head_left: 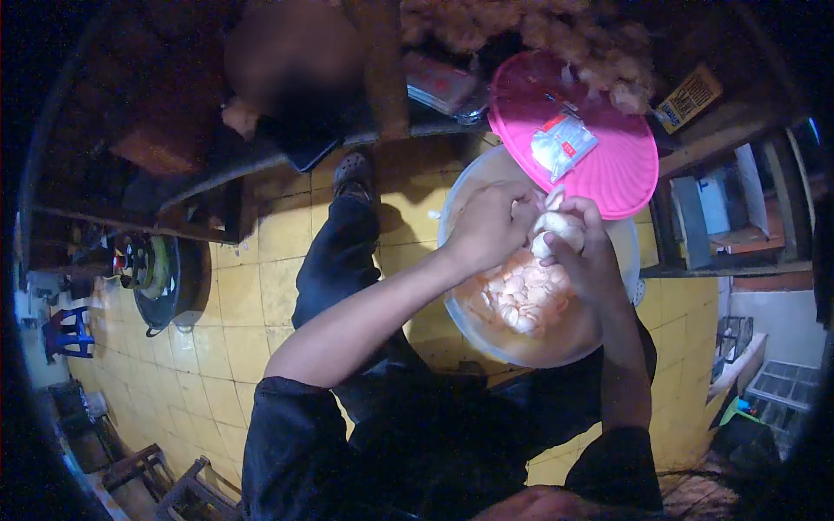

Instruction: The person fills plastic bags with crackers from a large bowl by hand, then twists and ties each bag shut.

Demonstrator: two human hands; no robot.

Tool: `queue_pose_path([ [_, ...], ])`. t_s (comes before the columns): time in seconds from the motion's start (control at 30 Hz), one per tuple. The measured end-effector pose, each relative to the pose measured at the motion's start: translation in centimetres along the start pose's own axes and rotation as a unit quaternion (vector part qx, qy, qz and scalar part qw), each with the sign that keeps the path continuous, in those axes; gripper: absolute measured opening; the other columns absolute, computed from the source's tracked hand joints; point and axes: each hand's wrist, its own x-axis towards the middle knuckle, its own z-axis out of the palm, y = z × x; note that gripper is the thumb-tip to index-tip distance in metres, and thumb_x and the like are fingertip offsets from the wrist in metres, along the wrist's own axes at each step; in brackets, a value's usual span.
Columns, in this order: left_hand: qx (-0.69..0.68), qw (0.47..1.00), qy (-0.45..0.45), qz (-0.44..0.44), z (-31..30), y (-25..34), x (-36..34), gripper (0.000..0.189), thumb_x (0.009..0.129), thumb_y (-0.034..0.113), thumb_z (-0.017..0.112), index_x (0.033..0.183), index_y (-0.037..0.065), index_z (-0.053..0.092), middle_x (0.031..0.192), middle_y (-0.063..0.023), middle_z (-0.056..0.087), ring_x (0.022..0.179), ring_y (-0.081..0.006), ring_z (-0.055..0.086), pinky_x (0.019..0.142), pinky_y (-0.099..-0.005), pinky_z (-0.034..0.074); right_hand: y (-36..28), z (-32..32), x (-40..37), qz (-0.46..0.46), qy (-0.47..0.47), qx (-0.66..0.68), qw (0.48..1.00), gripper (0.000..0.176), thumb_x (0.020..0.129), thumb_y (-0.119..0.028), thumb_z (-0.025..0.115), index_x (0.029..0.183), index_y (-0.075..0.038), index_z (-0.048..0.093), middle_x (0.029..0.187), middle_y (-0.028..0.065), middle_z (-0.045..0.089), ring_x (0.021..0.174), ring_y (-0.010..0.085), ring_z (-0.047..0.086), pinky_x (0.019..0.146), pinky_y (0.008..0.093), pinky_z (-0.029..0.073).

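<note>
My right hand (pixel 595 247) is closed around a whitish garlic bulb (pixel 560 227), thumb and fingers pressed on its sides. My left hand (pixel 497 221) is closed right beside it, fingers curled in and fingertips against the bulb; what they pinch is hidden. Both hands are above a large pale plastic tub (pixel 497 346) between my legs. In the tub lies a heap of garlic cloves (pixel 521 297), brightly lit. A pink ribbed lid (pixel 621 178) leans over the tub's far edge, with a clear plastic packet (pixel 563 148) with red print on it.
Many garlic bulbs (pixel 599 43) are piled on the surface ahead, beside a yellow-and-black box (pixel 689 97). Another person (pixel 291 113) is across from me at upper left. A dark basin (pixel 165 282) stands on the yellow tiled floor (pixel 239 347), and wooden stools (pixel 195 486) are lower left.
</note>
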Motion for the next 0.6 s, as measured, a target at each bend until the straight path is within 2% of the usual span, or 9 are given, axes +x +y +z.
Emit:
queue_pose_path([
  [0.07, 0.011, 0.998, 0.047, 0.050, 0.9, -1.2, 0.2, 0.024, 0.096, 0.014, 0.056, 0.106, -0.006, 0.064, 0.091, -0.0144, 0.069, 0.066, -0.0165, 0.069, 0.061, -0.0303, 0.056, 0.2, -0.2, 0.1, -0.025, 0.009, -0.015, 1.000, 0.026, 0.093, -0.014, 0.063, 0.113, 0.002, 0.057, 0.106, 0.0144, 0.062, 0.090, 0.0200, 0.067, 0.071, 0.0288, 0.061],
  [0.17, 0.016, 0.997, 0.064, 0.048, 1.2, -0.5, 0.0, 0.022, 0.095, 0.009, 0.056, 0.108, -0.007, 0.063, 0.099, -0.0166, 0.068, 0.066, -0.0183, 0.069, 0.063, -0.0313, 0.056, 0.7, -1.1, 0.2, -0.044, -0.059, -0.149, 0.986, 0.027, 0.093, -0.015, 0.063, 0.113, 0.002, 0.056, 0.103, 0.0158, 0.063, 0.091, 0.0207, 0.067, 0.071, 0.0295, 0.061],
  [0.3, 0.067, 0.997, 0.004, 0.043, 0.9, 0.0, -0.2, 0.026, 0.090, 0.005, 0.058, 0.114, -0.006, 0.061, 0.109, -0.0188, 0.066, 0.070, -0.0207, 0.070, 0.065, -0.0323, 0.056, 0.1, -0.5, 0.2, 0.013, 0.002, -0.058, 0.998, 0.026, 0.093, -0.014, 0.063, 0.112, 0.002, 0.056, 0.104, 0.0146, 0.063, 0.090, 0.0208, 0.067, 0.069, 0.0285, 0.060],
  [0.37, -0.009, 0.996, -0.041, 0.085, 1.1, 0.4, -0.5, 0.040, 0.082, 0.005, 0.064, 0.121, -0.005, 0.058, 0.112, -0.0181, 0.064, 0.087, -0.0260, 0.069, 0.078, -0.0363, 0.055, 0.4, -0.4, 0.1, 0.023, 0.051, -0.039, 0.998, 0.024, 0.093, -0.013, 0.063, 0.110, 0.001, 0.056, 0.103, 0.0130, 0.062, 0.087, 0.0205, 0.067, 0.067, 0.0274, 0.059],
  [0.4, -0.009, 0.996, -0.043, 0.083, 1.2, 0.5, -0.6, 0.040, 0.082, 0.005, 0.064, 0.121, -0.005, 0.058, 0.112, -0.0181, 0.064, 0.087, -0.0260, 0.069, 0.078, -0.0363, 0.055, 1.2, -0.1, 0.1, 0.030, 0.061, 0.001, 0.998, 0.025, 0.093, -0.013, 0.064, 0.111, 0.001, 0.055, 0.105, 0.0125, 0.060, 0.089, 0.0202, 0.066, 0.071, 0.0289, 0.058],
  [0.43, 0.024, 0.989, -0.023, 0.147, 1.3, 0.6, -0.8, 0.046, 0.078, 0.005, 0.067, 0.122, -0.003, 0.057, 0.110, -0.0175, 0.064, 0.094, -0.0281, 0.066, 0.083, -0.0383, 0.053, 2.2, 0.1, 0.0, 0.037, 0.071, 0.043, 0.996, 0.026, 0.092, -0.013, 0.065, 0.111, 0.000, 0.053, 0.107, 0.0119, 0.058, 0.092, 0.0200, 0.065, 0.074, 0.0303, 0.057],
  [0.47, 0.056, 0.976, -0.003, 0.210, 1.4, 0.5, -1.0, 0.053, 0.073, 0.006, 0.070, 0.123, -0.002, 0.056, 0.108, -0.0168, 0.064, 0.102, -0.0302, 0.063, 0.088, -0.0403, 0.051, 4.1, -0.1, -0.1, 0.040, 0.072, 0.044, 0.996, 0.026, 0.092, -0.013, 0.065, 0.111, 0.000, 0.053, 0.107, 0.0119, 0.058, 0.092, 0.0200, 0.065, 0.074, 0.0303, 0.057],
  [0.57, 0.148, 0.962, 0.001, 0.231, 1.6, -0.2, -1.1, 0.060, 0.068, 0.005, 0.073, 0.125, 0.000, 0.054, 0.106, -0.0161, 0.063, 0.108, -0.0324, 0.058, 0.094, -0.0432, 0.047, 6.8, -0.9, -0.6, -0.024, 0.025, -0.046, 0.998, 0.034, 0.091, -0.009, 0.062, 0.119, -0.001, 0.045, 0.111, 0.0132, 0.053, 0.099, 0.0206, 0.060, 0.082, 0.0348, 0.053],
  [0.6, 0.148, 0.962, 0.001, 0.230, 1.5, -0.3, -1.0, 0.060, 0.068, 0.005, 0.073, 0.125, 0.000, 0.054, 0.106, -0.0161, 0.063, 0.108, -0.0324, 0.058, 0.094, -0.0432, 0.047, 4.6, -0.4, -0.7, 0.059, 0.001, 0.084, 0.995, 0.040, 0.088, -0.003, 0.061, 0.122, -0.006, 0.041, 0.104, 0.0071, 0.051, 0.094, 0.0162, 0.057, 0.074, 0.0304, 0.050],
])
